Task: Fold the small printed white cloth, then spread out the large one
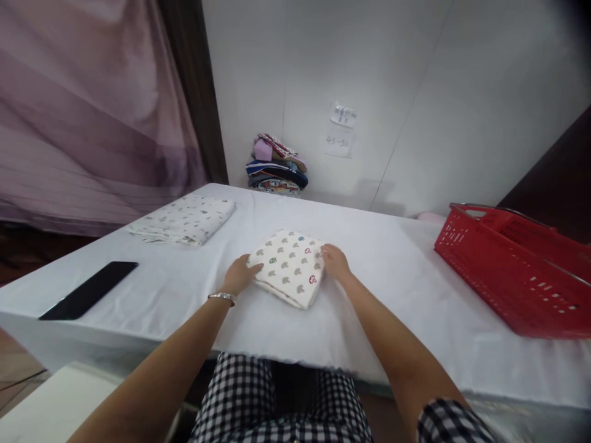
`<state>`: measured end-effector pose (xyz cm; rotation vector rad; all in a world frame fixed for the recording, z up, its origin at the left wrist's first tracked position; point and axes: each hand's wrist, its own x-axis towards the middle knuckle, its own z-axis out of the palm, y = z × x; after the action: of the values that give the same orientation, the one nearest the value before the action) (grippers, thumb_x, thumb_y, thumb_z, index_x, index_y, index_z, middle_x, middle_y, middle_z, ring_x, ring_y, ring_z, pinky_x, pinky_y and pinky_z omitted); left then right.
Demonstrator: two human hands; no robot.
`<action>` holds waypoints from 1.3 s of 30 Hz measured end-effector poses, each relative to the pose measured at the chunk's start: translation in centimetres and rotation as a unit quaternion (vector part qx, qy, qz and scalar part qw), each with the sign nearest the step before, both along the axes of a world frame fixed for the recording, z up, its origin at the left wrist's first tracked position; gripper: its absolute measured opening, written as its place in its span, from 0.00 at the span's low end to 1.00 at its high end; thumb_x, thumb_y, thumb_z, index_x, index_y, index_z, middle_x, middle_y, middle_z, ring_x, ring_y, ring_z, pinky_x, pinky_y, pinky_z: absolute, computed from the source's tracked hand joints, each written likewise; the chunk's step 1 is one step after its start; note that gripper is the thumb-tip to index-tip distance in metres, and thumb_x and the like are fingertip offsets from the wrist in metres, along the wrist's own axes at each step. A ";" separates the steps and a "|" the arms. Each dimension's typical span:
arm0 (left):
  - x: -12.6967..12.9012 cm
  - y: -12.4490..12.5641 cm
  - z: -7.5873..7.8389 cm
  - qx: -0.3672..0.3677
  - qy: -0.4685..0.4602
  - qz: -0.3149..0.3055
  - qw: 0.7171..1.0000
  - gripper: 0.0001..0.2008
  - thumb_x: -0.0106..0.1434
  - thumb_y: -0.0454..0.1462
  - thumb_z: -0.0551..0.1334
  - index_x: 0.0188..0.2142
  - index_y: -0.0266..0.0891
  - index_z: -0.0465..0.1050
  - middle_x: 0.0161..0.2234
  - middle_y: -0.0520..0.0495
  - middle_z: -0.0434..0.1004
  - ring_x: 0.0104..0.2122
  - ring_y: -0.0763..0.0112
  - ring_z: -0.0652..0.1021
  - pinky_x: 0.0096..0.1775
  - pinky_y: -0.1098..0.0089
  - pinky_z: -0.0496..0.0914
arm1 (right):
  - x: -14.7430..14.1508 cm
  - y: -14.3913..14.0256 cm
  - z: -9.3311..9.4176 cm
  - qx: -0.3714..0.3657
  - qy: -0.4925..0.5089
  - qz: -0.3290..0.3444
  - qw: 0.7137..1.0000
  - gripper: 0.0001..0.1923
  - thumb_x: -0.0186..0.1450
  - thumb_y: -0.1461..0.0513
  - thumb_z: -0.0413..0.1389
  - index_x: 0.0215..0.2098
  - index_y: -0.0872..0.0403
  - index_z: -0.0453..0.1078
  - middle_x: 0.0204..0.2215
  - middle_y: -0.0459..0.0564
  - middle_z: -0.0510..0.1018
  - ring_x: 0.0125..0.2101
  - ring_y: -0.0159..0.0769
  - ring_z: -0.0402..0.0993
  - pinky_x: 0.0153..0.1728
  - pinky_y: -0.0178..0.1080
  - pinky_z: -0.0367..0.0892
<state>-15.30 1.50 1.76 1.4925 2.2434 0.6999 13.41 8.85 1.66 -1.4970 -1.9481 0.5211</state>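
A folded white cloth [289,264] printed with grey, red, green and blue mushroom shapes lies on the white-covered table in front of me. At its left corner, my left hand [239,274] grips the edge with the thumb on top; the other fingers are partly hidden. My right hand [335,261] holds the opposite side, its bent fingertips pressed against the edge. The layers are stacked in a neat square, turned slightly askew to the table.
Another folded white printed cloth [187,219] lies at the back left. Nearer is a flat black object [90,290]. A red plastic basket [512,271] stands on the right. Folded fabrics [277,169] are piled behind the table [383,295], by the wall.
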 end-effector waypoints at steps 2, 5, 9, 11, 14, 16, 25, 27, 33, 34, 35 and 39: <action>0.3 -0.2 -0.5 0.019 0.008 0.012 1.000 0.29 0.59 0.47 0.58 0.57 0.34 0.62 0.54 0.36 0.69 0.52 0.53 0.71 0.52 0.59 0.66 | 0.8 3.3 0.3 -0.039 -0.001 -0.026 0.999 0.18 0.63 0.63 0.50 0.50 0.53 0.71 0.53 0.52 0.72 0.57 0.41 0.63 0.59 0.45 0.55; 0.6 -0.5 -1.3 0.049 0.010 0.018 0.999 0.29 0.61 0.47 0.56 0.57 0.34 0.62 0.54 0.36 0.69 0.53 0.54 0.71 0.53 0.58 0.65 | 1.5 6.4 0.0 -0.088 0.002 -0.041 0.995 0.20 0.61 0.61 0.53 0.52 0.53 0.69 0.53 0.53 0.72 0.57 0.45 0.63 0.59 0.47 0.55; -0.1 0.1 -1.8 0.051 -0.003 0.009 0.999 0.28 0.60 0.48 0.57 0.56 0.37 0.63 0.53 0.39 0.70 0.51 0.54 0.72 0.51 0.59 0.67 | 2.5 7.2 -0.5 -0.143 0.015 -0.049 0.988 0.25 0.56 0.61 0.58 0.53 0.56 0.69 0.54 0.56 0.71 0.55 0.45 0.66 0.56 0.42 0.59; -0.7 1.3 -1.6 0.050 -0.004 -0.016 0.999 0.27 0.59 0.48 0.58 0.56 0.38 0.65 0.53 0.41 0.71 0.50 0.56 0.73 0.51 0.60 0.67 | 3.6 6.2 -0.5 -0.163 0.023 -0.054 0.985 0.27 0.55 0.60 0.59 0.53 0.56 0.69 0.53 0.55 0.72 0.52 0.44 0.69 0.52 0.40 0.63; -1.4 3.9 -0.9 0.045 0.009 -0.052 0.998 0.29 0.56 0.47 0.62 0.55 0.37 0.65 0.53 0.39 0.71 0.51 0.54 0.72 0.52 0.60 0.67 | 5.6 3.1 -0.5 -0.189 0.028 -0.071 0.979 0.29 0.54 0.58 0.60 0.54 0.55 0.67 0.48 0.54 0.75 0.45 0.42 0.73 0.44 0.39 0.67; -1.1 5.3 -0.3 0.041 0.028 -0.057 0.997 0.32 0.53 0.47 0.64 0.55 0.34 0.66 0.53 0.36 0.70 0.52 0.52 0.71 0.53 0.58 0.66 | 6.8 -0.1 -0.6 -0.194 0.026 -0.085 0.977 0.30 0.55 0.58 0.59 0.55 0.55 0.66 0.43 0.53 0.77 0.41 0.41 0.74 0.41 0.38 0.67; 3.9 -2.9 -0.3 0.258 0.029 -0.257 0.931 0.18 0.63 0.48 0.56 0.46 0.40 0.72 0.49 0.43 0.74 0.50 0.61 0.73 0.54 0.58 0.66 | 6.5 -13.0 -1.4 -0.079 -0.034 -0.077 0.993 0.23 0.66 0.52 0.45 0.57 0.47 0.62 0.47 0.50 0.76 0.44 0.42 0.72 0.44 0.41 0.65; 3.9 -6.0 -1.1 0.273 0.031 -0.289 0.917 0.18 0.63 0.48 0.58 0.47 0.41 0.72 0.50 0.43 0.73 0.51 0.61 0.72 0.54 0.57 0.66 | 6.3 -13.4 -1.5 -0.054 -0.031 -0.071 0.996 0.23 0.67 0.50 0.44 0.57 0.49 0.63 0.48 0.51 0.74 0.47 0.43 0.70 0.48 0.43 0.64; 2.8 -11.2 -2.6 0.235 0.060 -0.285 0.927 0.20 0.62 0.44 0.60 0.52 0.43 0.68 0.58 0.42 0.65 0.59 0.58 0.65 0.58 0.54 0.62 | 6.4 -13.0 -3.3 0.024 0.008 -0.033 0.999 0.27 0.66 0.48 0.47 0.56 0.54 0.65 0.58 0.57 0.64 0.58 0.47 0.58 0.57 0.49 0.58; 2.8 -11.5 -2.7 0.222 0.057 -0.269 0.935 0.20 0.62 0.43 0.60 0.53 0.43 0.68 0.58 0.42 0.65 0.59 0.58 0.64 0.58 0.54 0.63 | 6.4 -13.1 -3.7 0.023 0.022 -0.026 0.999 0.28 0.65 0.47 0.49 0.57 0.53 0.65 0.60 0.57 0.61 0.59 0.47 0.57 0.56 0.49 0.60; 2.9 -11.7 -2.7 0.212 0.052 -0.251 0.943 0.20 0.62 0.42 0.59 0.53 0.44 0.67 0.59 0.42 0.64 0.58 0.58 0.65 0.57 0.55 0.63 | 6.4 -13.2 -4.0 0.019 0.037 -0.020 0.999 0.28 0.63 0.47 0.50 0.57 0.52 0.65 0.61 0.56 0.60 0.59 0.47 0.57 0.54 0.48 0.62; 3.9 -11.9 -3.0 0.183 0.039 -0.218 0.958 0.21 0.62 0.38 0.58 0.55 0.43 0.66 0.62 0.41 0.58 0.57 0.58 0.68 0.55 0.57 0.66 | 6.5 -12.7 -4.4 -0.021 0.110 -0.032 0.993 0.26 0.60 0.47 0.55 0.53 0.50 0.69 0.61 0.55 0.60 0.59 0.49 0.59 0.51 0.47 0.67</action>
<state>-11.37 -10.37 -1.27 2.1328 1.7952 0.9565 19.88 -3.88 -2.71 -1.4560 -1.7236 0.6732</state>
